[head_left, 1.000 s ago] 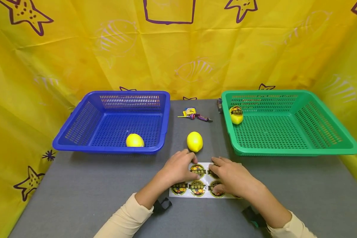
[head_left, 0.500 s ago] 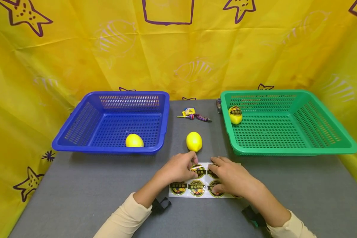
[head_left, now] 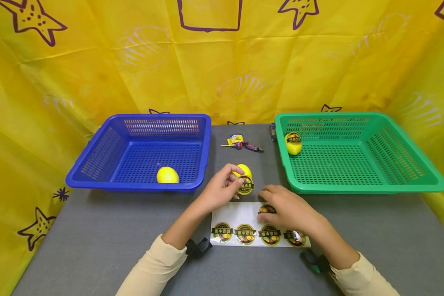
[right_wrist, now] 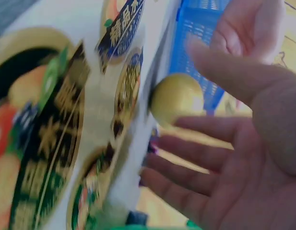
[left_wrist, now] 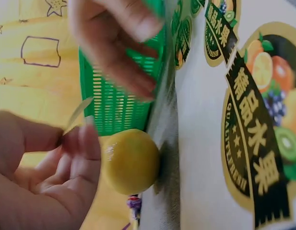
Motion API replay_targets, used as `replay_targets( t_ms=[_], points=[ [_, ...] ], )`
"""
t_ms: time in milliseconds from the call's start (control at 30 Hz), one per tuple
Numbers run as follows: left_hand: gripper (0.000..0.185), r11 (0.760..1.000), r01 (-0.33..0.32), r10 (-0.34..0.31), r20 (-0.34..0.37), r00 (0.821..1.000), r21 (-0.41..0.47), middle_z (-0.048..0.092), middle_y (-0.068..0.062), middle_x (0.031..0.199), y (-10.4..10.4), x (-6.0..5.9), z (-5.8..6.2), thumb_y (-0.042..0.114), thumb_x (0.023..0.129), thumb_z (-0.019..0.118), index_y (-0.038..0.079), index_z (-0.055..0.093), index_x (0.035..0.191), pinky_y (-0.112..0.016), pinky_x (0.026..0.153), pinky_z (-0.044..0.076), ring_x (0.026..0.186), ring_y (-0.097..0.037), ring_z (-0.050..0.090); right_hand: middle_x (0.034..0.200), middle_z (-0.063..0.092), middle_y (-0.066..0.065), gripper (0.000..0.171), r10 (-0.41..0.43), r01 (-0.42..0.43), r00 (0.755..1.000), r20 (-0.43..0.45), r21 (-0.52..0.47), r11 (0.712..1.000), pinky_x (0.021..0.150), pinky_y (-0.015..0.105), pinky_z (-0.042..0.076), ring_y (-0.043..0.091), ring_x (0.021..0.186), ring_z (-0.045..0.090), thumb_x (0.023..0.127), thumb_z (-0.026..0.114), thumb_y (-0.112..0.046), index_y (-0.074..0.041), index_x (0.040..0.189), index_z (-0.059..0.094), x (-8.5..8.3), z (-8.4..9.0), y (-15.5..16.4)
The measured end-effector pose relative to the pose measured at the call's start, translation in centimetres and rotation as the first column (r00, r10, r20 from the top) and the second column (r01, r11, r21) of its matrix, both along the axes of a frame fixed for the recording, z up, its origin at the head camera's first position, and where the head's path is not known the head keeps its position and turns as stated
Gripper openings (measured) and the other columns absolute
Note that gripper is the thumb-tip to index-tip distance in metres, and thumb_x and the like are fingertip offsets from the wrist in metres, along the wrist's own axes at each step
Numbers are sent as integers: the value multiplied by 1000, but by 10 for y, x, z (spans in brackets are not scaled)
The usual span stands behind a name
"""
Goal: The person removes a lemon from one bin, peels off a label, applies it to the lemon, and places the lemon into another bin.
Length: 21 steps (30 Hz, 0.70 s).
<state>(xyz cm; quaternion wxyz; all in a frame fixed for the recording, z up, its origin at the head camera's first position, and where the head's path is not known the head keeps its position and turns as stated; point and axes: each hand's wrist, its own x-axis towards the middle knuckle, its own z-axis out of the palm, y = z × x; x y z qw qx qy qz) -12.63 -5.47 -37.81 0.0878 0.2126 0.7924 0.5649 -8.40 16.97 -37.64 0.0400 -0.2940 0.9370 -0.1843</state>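
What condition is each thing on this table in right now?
Left hand: pinching a peeled sticker.
Right hand: fingers straight, over the sticker sheet.
Middle lemon: on the table, sticker held at it.
Blue basket: holds one unlabelled lemon.
Green basket: holds one labelled lemon.

A blue basket [head_left: 140, 152] sits left of the grip, with a lemon [head_left: 167, 175] against its near wall. A green basket [head_left: 355, 152] sits to the right, and a labelled lemon [head_left: 293, 143] lies in its far left corner. Beyond the grip, between the baskets, lie a few wrapped candies [head_left: 242, 143]. All of it rests on a grey table [head_left: 96, 238]. A yellow curtain [head_left: 222, 57] printed with purple stars hangs behind.
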Motion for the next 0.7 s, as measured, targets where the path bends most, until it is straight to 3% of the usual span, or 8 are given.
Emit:
replay_targets(
  t_ms=[67,133,333,467,567,700],
  points=[
    [19,994,-60,58,26,998,88,61,-13,85,4,-5,-2,4,101,56,-1,55,120,-47,64,58,63,-18,60,138,54,23,69,-72,74,997,34,-58,996,105,53,42,40,128,51,88,79,-34,7,138,54,-7,-1,-6],
    [20,985,-123,120,33,992,121,62,-14,87,6,-10,-2,4,102,56,-1,56,121,-46,63,58,64,-17,58,145,47,27,78,-134,143,987,89,-112,983,109,56,37,43,133,44,90,77,-35,9,145,44,-15,-1,-13],
    [21,964,-254,253,26,967,84,63,-12,86,9,-25,-8,7,100,60,0,62,119,-24,61,45,68,-14,52,151,38,28,87,-200,242,955,219,-188,952,110,57,34,43,138,38,90,76,-36,7,152,32,-40,-2,-27],
    [21,952,-294,291,47,956,90,62,-9,82,9,-32,-13,7,98,61,-2,64,117,-22,61,43,69,-13,51,149,41,28,88,-202,257,948,244,-216,942,108,56,38,41,135,42,89,78,-36,6,151,34,-52,-4,-33],
    [21,951,-295,290,66,955,97,62,-8,81,9,-35,-17,6,97,62,-3,64,116,-22,61,44,69,-13,51,143,46,26,87,-192,252,950,245,-246,936,98,51,46,37,119,52,86,81,-34,5,150,37,-60,-6,-35],
    [22,954,-288,282,77,956,86,63,-7,81,11,-37,-21,7,96,63,-3,64,115,-21,62,45,69,-12,53,129,56,18,77,-146,214,962,230,-306,928,82,42,48,28,98,54,83,85,-27,-1,145,48,-67,-11,-38]
  ],
)
